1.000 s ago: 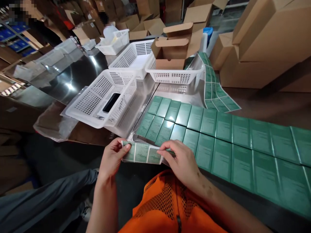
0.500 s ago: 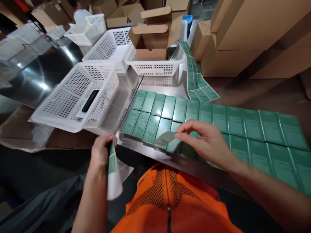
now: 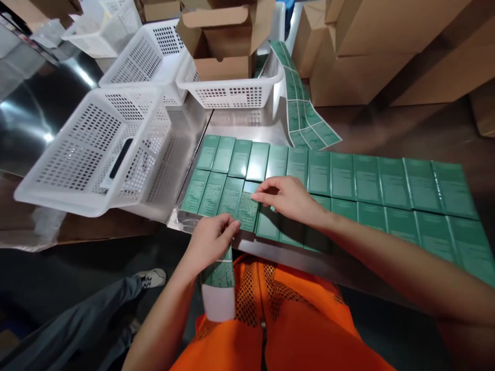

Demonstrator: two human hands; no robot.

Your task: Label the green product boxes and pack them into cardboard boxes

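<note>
Two rows of green boxes (image 3: 371, 178) lie side by side on the metal table. My right hand (image 3: 288, 198) pinches the upper edge of a green printed sticker (image 3: 247, 212), which lies over a box in the near row, the fourth from the left. At the table's front edge, my left hand (image 3: 212, 239) is closed around a strip of green stickers (image 3: 218, 274) on white backing that hangs down in front of the orange vest (image 3: 309, 314). Its thumb and fingertips are close to the lower edge of that same box.
White perforated baskets (image 3: 87, 149) stand to the left and behind, one holding a dark flat object (image 3: 121, 158). An open carton (image 3: 224, 49) sits in the rear basket. A long sticker sheet (image 3: 301, 111) drapes beside it. Large cartons (image 3: 371, 77) are stacked back right. Someone's shoe (image 3: 152, 278) shows below left.
My right hand has brought the loose sticker down and left onto the box. My left hand has moved right, nearer that box, with the sticker strip. The view has shifted slightly.
</note>
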